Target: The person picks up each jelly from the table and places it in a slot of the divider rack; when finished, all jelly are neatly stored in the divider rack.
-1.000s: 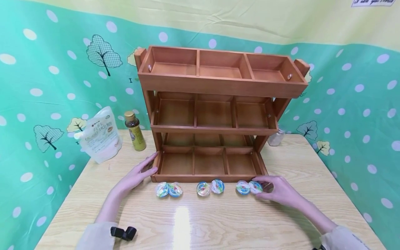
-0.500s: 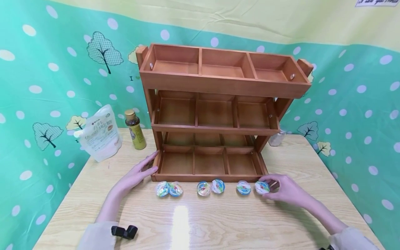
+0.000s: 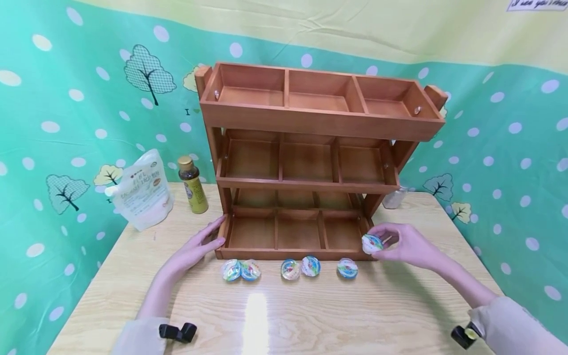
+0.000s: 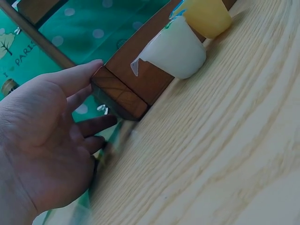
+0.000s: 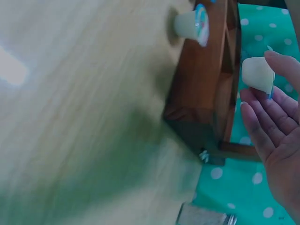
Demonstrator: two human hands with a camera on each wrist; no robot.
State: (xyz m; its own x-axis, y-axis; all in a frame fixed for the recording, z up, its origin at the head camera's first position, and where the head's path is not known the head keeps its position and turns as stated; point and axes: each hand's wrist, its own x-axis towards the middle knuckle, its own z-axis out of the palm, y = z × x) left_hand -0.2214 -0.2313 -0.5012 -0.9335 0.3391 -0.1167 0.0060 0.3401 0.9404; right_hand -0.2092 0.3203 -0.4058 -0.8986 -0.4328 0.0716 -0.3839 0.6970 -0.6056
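My right hand [image 3: 401, 242] pinches a small white jelly cup [image 3: 372, 244] with a printed blue lid, raised by the lower right corner of the brown wooden rack [image 3: 295, 254]. In the right wrist view, the thumb and fingers hold that cup [image 5: 258, 74] above the table. My left hand [image 3: 195, 250] rests its extended fingers against the rack's lower left end. Several more cups stand along the rack's front: a pair on the left [image 3: 241, 270], a pair in the middle [image 3: 301, 267], and a single cup [image 3: 347, 268] on the right. In the left wrist view, the nearest cup [image 4: 176, 49] is white, beside a yellow one [image 4: 208, 18].
The rack has three tiers, each divided into three bare compartments. Left of it stand a dark bottle [image 3: 195, 190] with a yellow label and a white spouted pouch [image 3: 144, 192]. A small jar [image 3: 393, 198] sits behind its right side. A polka-dot cloth hangs around the table.
My right hand has drawn one cup away from the right-hand pair, then lifted it toward the bottom tier's right end. My left hand has stayed against the rack.
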